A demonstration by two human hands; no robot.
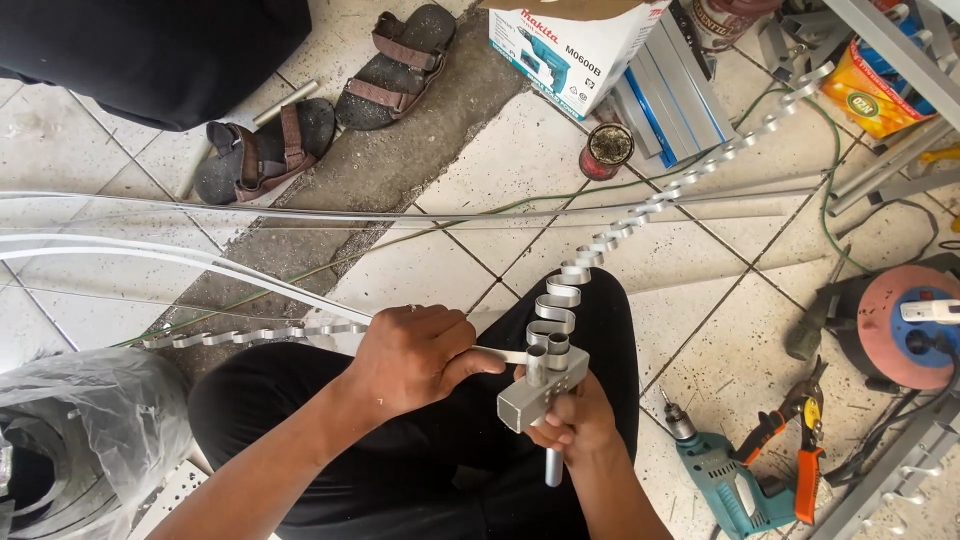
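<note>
The tiled floor [420,265] fills the view, w/ a grey cement patch running up toward 12 o'clock. The person sits low, black trousers [420,470] across the bottom middle. A clear plastic bag [90,420] w/ a coil inside sits at 8 o'clock. A white cardboard box [570,45] for a drill stands at 12 o'clock, grey metal bars just beside it on the right. Two brown sandals [330,100] lie at 11 o'clock. A red round cable reel [905,325] is at 3 o'clock. A teal drill [725,475] lies at 5 o'clock, orange snips [800,450] just beside it. A small round tin [607,150] is at 1 o'clock.

A long flat metal strip [200,265] comes in from 9 o'clock to the middle. Past the tool it turns wavy; the wavy strip [640,215] runs up toward 1 o'clock. Another wavy bit lies at 8 o'clock.

The grey bending tool [540,390] is in the middle, just below centre, w/ pegs on top & a round handle hanging down.

The left hand [415,360] is closed tight on the flat strip, right beside the tool. The right hand [575,420] is wrapped under the tool, fingers closed round its body.
</note>
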